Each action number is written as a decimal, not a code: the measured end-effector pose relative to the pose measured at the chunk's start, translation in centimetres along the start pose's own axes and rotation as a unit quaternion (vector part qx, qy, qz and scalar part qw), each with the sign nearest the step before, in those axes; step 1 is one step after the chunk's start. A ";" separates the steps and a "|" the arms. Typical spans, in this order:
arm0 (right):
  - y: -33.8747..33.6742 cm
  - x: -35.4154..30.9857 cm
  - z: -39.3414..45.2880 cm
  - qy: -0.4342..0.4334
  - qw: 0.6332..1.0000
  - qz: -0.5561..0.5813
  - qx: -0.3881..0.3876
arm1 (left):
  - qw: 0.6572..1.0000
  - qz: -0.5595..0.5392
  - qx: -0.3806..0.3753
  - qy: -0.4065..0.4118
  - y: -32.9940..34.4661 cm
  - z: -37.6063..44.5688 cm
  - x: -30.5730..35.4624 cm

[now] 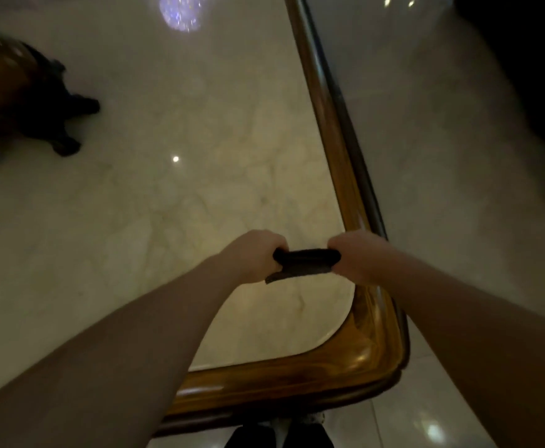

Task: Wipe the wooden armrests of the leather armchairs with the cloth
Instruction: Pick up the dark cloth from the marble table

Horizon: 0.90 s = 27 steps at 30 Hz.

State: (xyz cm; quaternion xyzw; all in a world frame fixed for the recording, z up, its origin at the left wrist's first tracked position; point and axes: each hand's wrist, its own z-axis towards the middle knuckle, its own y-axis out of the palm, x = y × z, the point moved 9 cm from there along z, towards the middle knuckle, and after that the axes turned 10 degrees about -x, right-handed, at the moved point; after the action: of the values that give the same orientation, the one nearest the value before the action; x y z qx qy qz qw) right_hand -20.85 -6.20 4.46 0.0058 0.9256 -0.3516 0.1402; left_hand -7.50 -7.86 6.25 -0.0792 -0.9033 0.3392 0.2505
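Stretching both bare forearms out, my left hand (254,253) and right hand (356,255) each fist around an end of what looks like a dark rolled cloth (303,261) over the wood-edged pale marble tabletop (355,360).

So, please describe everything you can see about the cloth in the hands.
The cloth is dark, almost black, and looks like soft fabric. It is rolled or bunched into a short horizontal band, with a flatter, greyer flap hanging below towards the left. The left hand grips one end and the right hand the other, both closed around it. It is held in the air above the marble table, near its wooden corner, not touching it.
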 end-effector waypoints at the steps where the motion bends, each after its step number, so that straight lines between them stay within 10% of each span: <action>1: -0.8 -0.1 -1.3 0.003 1.000 0.012 0.006 | 1.000 0.001 0.005 0.001 -1.2 -0.7 0.6; 16: -9.9 2.2 -26.6 0.208 0.961 0.151 0.106 | 0.949 0.246 -0.024 0.198 -14.0 -9.5 21.0; 27: -6.3 7.9 -49.3 0.391 0.848 0.220 0.283 | 0.888 0.239 -0.038 0.391 -12.0 -15.1 41.7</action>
State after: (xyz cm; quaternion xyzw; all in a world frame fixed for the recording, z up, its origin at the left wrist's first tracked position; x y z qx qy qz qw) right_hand -41.72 20.54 41.62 0.3859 0.7387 -0.5269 -0.1669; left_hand -35.45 4.70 40.44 -0.4285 -0.6981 0.2954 0.4917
